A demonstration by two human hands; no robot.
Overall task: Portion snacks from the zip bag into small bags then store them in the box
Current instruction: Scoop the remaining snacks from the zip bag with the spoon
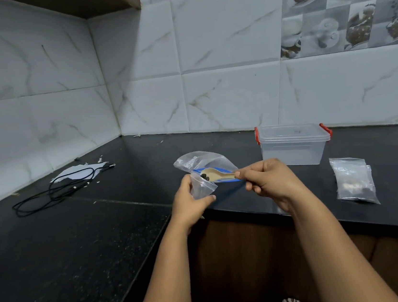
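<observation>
Left hand [191,200]: grips a small clear bag [202,185] by its side, fingers curled round the plastic, thumb on the near face; the bag's mouth faces right, toward the spoon.
Right hand [267,178]: pinches the handle end of a pale wooden spoon [217,174], held roughly level and pointing left.
Spoon bowl: sits right at the mouth of the small clear bag, with a few dark snack pieces [205,176] on it; whether the pieces touch the plastic cannot be told.
Zip bag [200,161]: clear, with a blue zip strip and a printed label, lying on the counter [122,185] just behind both hands; its contents are hidden by the hands and spoon.
Box [292,146]: clear plastic with red side clips and its lid on, standing on the counter near the tiled wall, behind and to the right of the right hand.
Filled small bags [354,180]: a few clear bags lying overlapped on the counter in front of the box and to its right, near the counter's front edge, with pale and dark bits inside.
Black cable [55,191]: loosely looped on the left part of the counter, partly over a white paper sheet [75,173], well apart from the bags.
Scraps: small white bits scattered near the paper and the corner of the wall.
</observation>
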